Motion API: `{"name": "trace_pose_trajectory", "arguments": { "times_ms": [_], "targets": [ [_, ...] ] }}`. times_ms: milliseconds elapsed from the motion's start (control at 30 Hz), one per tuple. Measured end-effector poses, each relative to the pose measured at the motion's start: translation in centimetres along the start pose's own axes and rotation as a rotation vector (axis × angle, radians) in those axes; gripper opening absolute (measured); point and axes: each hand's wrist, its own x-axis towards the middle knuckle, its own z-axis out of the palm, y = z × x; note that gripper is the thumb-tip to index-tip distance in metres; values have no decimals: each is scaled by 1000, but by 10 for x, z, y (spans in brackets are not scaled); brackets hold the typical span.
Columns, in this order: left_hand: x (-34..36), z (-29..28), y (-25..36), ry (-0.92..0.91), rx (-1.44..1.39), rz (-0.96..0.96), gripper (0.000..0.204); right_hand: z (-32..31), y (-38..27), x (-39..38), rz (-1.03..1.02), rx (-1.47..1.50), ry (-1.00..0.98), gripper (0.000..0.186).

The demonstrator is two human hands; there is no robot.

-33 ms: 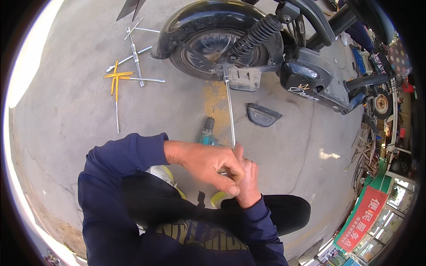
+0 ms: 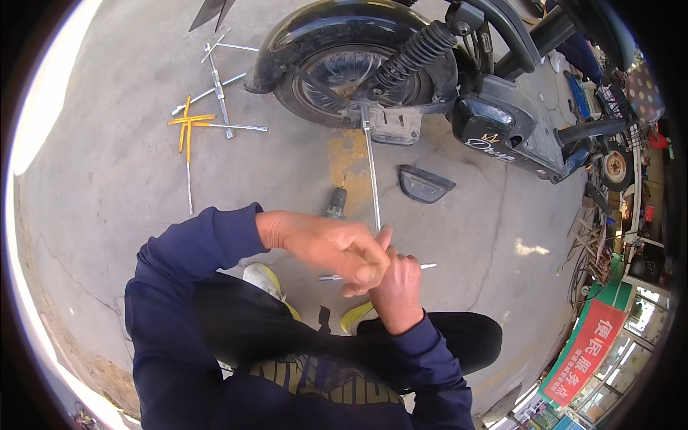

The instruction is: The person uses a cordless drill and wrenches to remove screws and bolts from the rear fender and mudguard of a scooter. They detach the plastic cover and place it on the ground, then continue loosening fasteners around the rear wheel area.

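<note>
A long silver T-handle socket wrench runs from my hands to the rear-axle area of the black scooter's wheel; its socket end meets the hardware beside the wheel hub. My right hand is closed around the wrench's handle, thumb up along the shaft, and one crossbar end sticks out to its right. Curled over the left half of the crossbar is my left hand, its fingers bent and resting against the right hand. The crossbar's left tip shows below it. A drill lies partly hidden beyond my left hand.
Several silver socket wrenches and a yellow-handled cross-shaped wrench lie on the concrete at the left. A dark plastic cover rests below the scooter. Along the right side are piled tools and parts and a red-and-green sign.
The wrench's crossbar has turned so that both ends now show. My left hand has shifted slightly left and up, and more of the drill is hidden.
</note>
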Motion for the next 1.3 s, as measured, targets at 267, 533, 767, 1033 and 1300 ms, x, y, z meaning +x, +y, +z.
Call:
{"name": "trace_pose_trajectory", "arguments": {
  "times_ms": [267,533,767,1033,1300],
  "targets": [
    [-55,-72,-120,809,888,-616,43,-57,9,3,-524,-1600,-54,61],
    [-91,-89,-184,457,986,-1006,40,1,167,-10,-842,-835,-41,56],
    [-74,-94,-180,379,1079,-1009,40,157,227,-25,-472,-716,-148,62],
    [-45,-89,-55,454,1299,-968,35,229,68,28,54,8,-330,88],
    [-18,-29,-8,684,1327,-1002,38,226,36,26,110,278,-173,68]
  ]
}}
